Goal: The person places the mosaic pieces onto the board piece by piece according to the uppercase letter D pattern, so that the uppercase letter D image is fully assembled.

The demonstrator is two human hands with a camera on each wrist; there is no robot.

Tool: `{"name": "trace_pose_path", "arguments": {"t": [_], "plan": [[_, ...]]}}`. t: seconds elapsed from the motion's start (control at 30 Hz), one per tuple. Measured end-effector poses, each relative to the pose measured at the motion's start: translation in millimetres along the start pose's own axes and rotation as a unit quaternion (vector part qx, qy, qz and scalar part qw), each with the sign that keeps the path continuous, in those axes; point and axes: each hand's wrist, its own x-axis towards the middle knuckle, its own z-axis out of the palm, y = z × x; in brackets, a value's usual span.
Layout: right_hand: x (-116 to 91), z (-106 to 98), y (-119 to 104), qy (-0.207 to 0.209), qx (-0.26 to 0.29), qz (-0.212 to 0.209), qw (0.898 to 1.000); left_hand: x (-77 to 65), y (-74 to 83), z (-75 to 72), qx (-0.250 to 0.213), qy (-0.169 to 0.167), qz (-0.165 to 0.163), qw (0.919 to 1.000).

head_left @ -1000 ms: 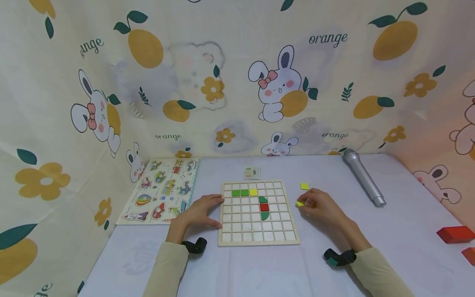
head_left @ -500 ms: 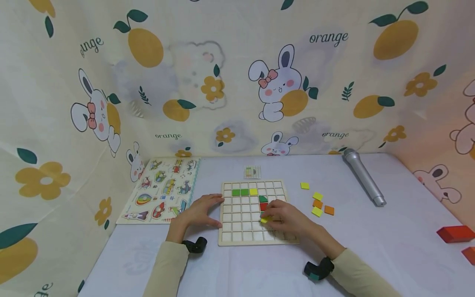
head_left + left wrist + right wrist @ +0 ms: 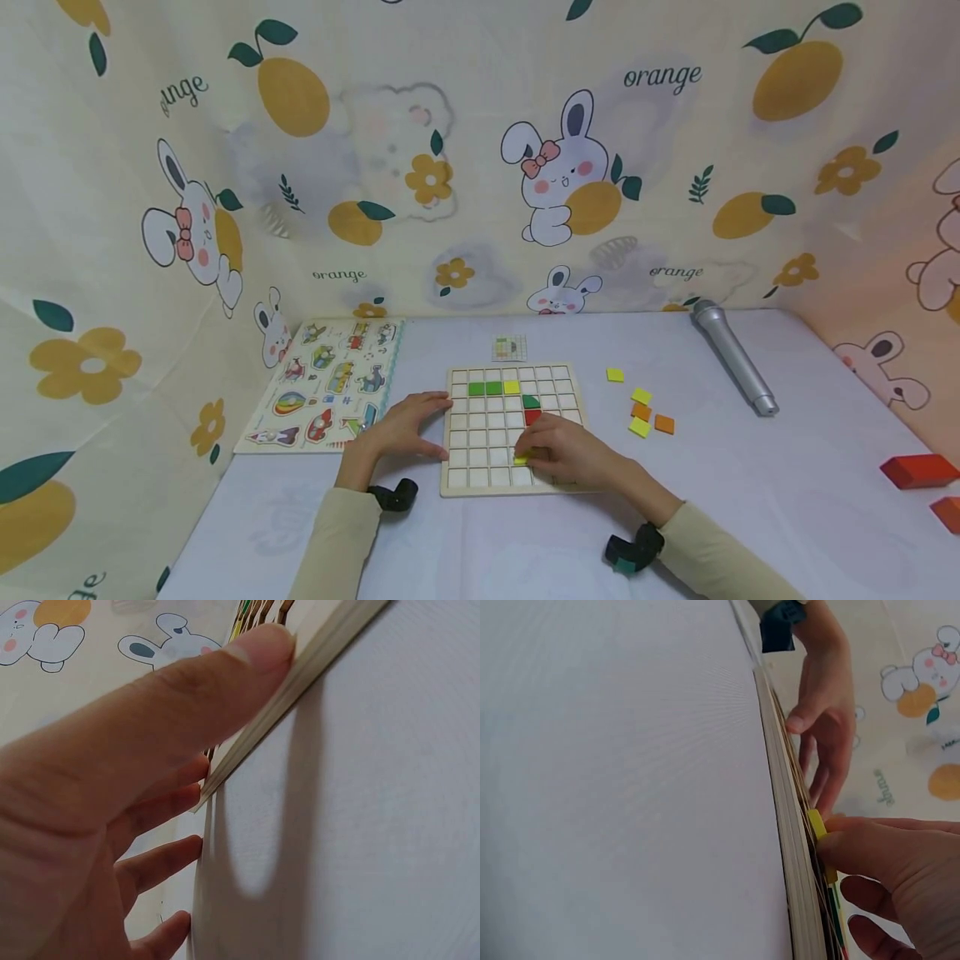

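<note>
My right hand (image 3: 566, 450) pinches a yellow square tile (image 3: 819, 829) between thumb and finger, low over the wooden grid board (image 3: 525, 493). In the head view only a sliver of that tile shows at the fingertips. My left hand (image 3: 405, 429) rests against the board's left edge, fingers spread, thumb touching the rim (image 3: 255, 724). Two green tiles (image 3: 485, 389) and a yellow one (image 3: 512, 387) sit in a row near the top. Below and right are a green rounded piece (image 3: 531, 402) and a red tile (image 3: 532, 416); my right hand covers the cells beneath.
Loose yellow tiles (image 3: 615, 375) and orange tiles (image 3: 664, 425) lie right of the board. A small pattern card (image 3: 510, 347) lies behind it. At left is a picture puzzle board (image 3: 322, 383); at right, a silver microphone (image 3: 735, 358) and red blocks (image 3: 918, 472).
My right hand has carried the yellow tile from the loose tiles at right onto the board, then slightly left and nearer me. My left hand has stayed in place.
</note>
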Motion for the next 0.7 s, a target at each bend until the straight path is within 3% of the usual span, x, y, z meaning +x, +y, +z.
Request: {"name": "trace_pose_path", "arguments": {"t": [0.33, 0.7], "plan": [[1.8, 2.1, 2.2, 0.027, 0.007, -0.021, 0.999, -1.6, 1.1, -1.6, -0.006, -0.001, 0.004, 1.0000], [5.3, 3.1, 2.3, 0.037, -0.006, -0.008, 0.999, -1.6, -0.1, -1.1, -0.002, 0.002, 0.010, 1.0000]]}}
